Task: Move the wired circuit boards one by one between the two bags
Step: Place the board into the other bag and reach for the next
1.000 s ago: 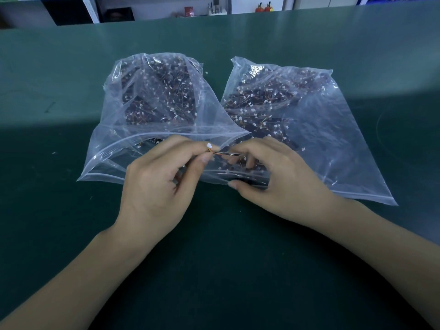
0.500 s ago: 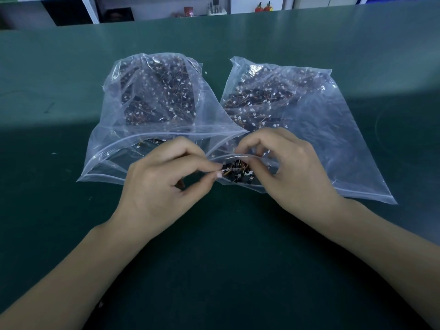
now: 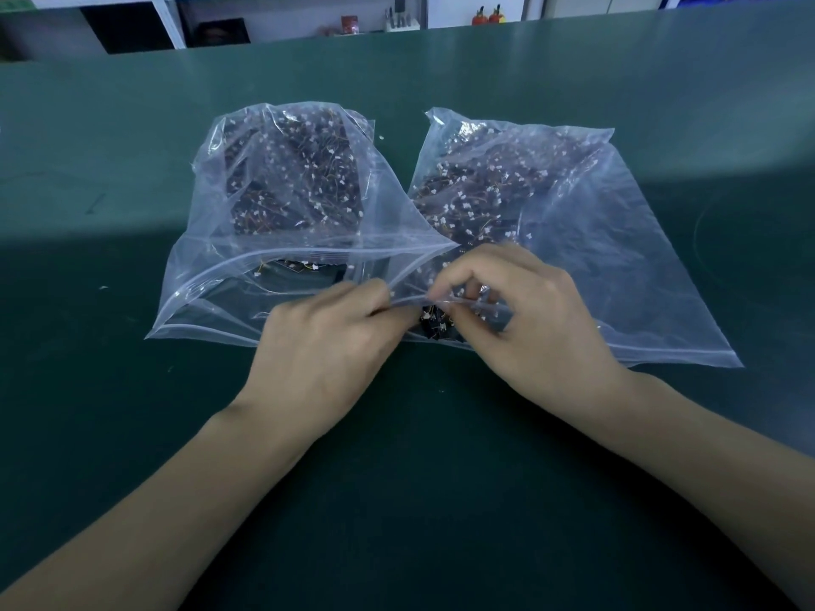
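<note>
Two clear zip bags lie side by side on the green table, the left bag and the right bag. Both hold several dark wired circuit boards with white connectors. A small clump of wired circuit boards sits in the right bag's mouth, under its lip. My left hand pinches at that lip just left of the clump; what its fingertips hold is hidden, apparently a wire. My right hand curls its fingers and thumb round the clump from the right.
The left bag's mouth gapes open toward me, with a few boards near its opening. The table's far edge meets shelving with small items. Bare green table lies between my forearms.
A second ago my hands held a wire with a white connector stretched between them. Both have since closed in on the clump at the right bag's mouth, and my left hand has slid right.
</note>
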